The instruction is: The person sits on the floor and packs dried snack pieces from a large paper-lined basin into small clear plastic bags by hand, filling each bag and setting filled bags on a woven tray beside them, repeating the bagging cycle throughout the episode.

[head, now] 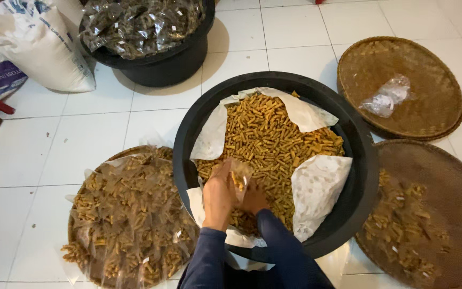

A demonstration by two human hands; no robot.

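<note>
Left hand (217,194) grasping a small clear plastic bag (239,174), held open over the fried snack sticks (274,139). Right hand (253,200) down among the sticks, partly hidden behind the bag, grip impossible to tell. Both inside the big black tub (362,176) lined with white paper (316,187), at centre. Flat tray of filled bags (129,214) at 8 o'clock; woven trays (429,214) at 3 o'clock.

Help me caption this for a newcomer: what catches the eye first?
The big black tub in the middle, paper-lined and heaped with golden snack sticks. Over it, the left hand holds a small clear bag while the right hand scoops. At lower left, a tray of filled packets.
</note>
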